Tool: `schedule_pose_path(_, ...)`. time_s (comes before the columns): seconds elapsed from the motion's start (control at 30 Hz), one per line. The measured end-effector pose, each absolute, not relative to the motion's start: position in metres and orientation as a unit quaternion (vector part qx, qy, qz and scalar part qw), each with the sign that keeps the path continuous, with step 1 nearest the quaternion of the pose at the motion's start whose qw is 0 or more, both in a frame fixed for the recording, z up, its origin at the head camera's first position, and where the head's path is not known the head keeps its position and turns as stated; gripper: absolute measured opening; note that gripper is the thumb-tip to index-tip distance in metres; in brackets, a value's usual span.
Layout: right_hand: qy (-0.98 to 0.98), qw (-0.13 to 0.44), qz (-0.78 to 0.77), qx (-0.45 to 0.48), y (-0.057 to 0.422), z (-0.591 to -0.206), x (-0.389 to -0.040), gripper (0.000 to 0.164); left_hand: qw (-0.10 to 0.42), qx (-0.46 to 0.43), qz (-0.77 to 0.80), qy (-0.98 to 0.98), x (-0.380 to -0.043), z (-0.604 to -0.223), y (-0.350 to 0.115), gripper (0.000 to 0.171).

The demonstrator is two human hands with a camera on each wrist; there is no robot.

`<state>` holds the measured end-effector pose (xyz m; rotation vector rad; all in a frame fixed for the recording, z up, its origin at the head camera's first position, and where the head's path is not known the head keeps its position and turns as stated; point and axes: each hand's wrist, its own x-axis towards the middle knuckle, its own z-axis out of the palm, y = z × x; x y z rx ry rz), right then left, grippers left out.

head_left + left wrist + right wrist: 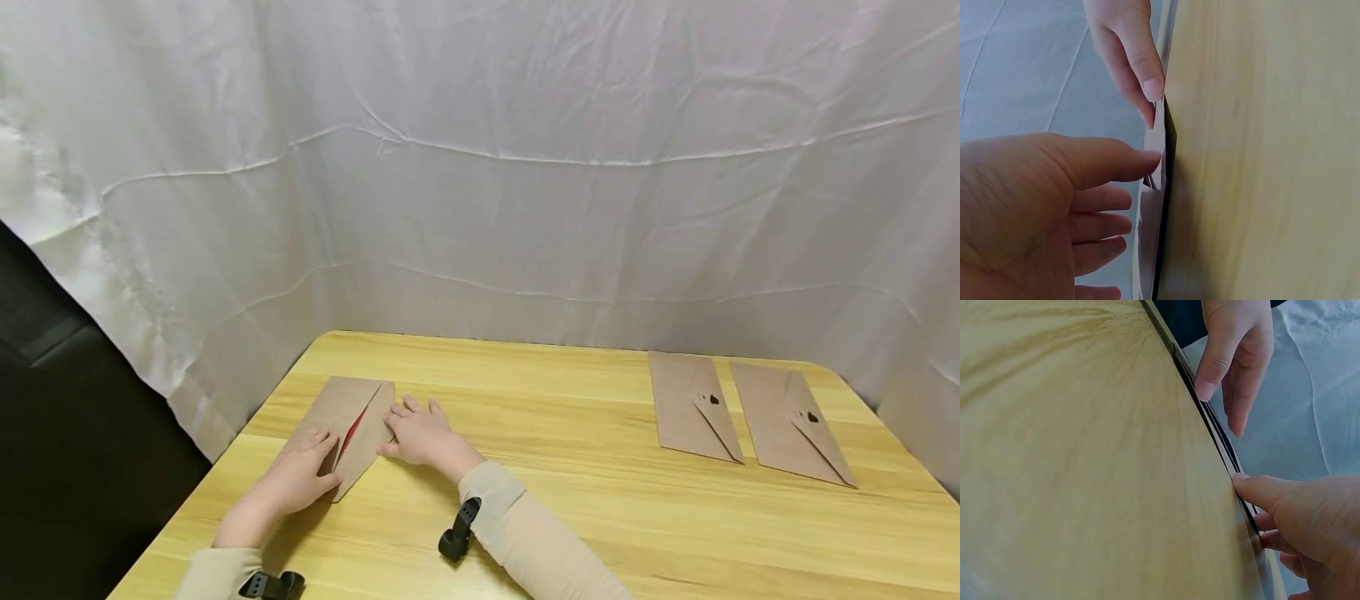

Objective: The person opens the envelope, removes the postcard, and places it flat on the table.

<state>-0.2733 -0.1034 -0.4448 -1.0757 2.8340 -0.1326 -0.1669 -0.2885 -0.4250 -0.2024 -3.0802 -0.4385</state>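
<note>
A brown paper envelope (pixel 341 400) lies at the left side of the wooden table. Its flap bulges up, and a strip of something red (pixel 352 431) shows in the gap beneath. My left hand (pixel 295 475) rests on the envelope's near left part, its thumb touching the paper beside the flap. At the envelope's right edge, my right hand (pixel 422 435) touches the paper with thumb and spread fingertips. Seen edge-on in the left wrist view, the envelope (pixel 1149 219) has a slightly raised flap under the left thumb. Most of the red thing is hidden inside.
Two similar brown envelopes, one (pixel 682 408) beside the other (pixel 776 425), lie at the table's far right, each with a small dark mark on its flap. A pale curtain (pixel 525 208) hangs behind the table (pixel 540 392). Something black (pixel 67 400) stands at the left.
</note>
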Motion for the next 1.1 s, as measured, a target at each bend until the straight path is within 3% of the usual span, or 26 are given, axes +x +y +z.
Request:
schedule_pose_path(0.43,0.932,0.056,-0.049,-0.353,-0.1023,-0.444,-0.2735,0.065,0.022,-0.062,-0.133,-0.989,-0.1669,-0.4231,-0.2839,0.06)
schedule_pose_path(1.1,0.932,0.055,-0.05,-0.356,-0.1033,-0.4467,-0.2751,0.065,0.008,-0.085,-0.167,-0.982,-0.1673,-0.4257,-0.2862,0.075)
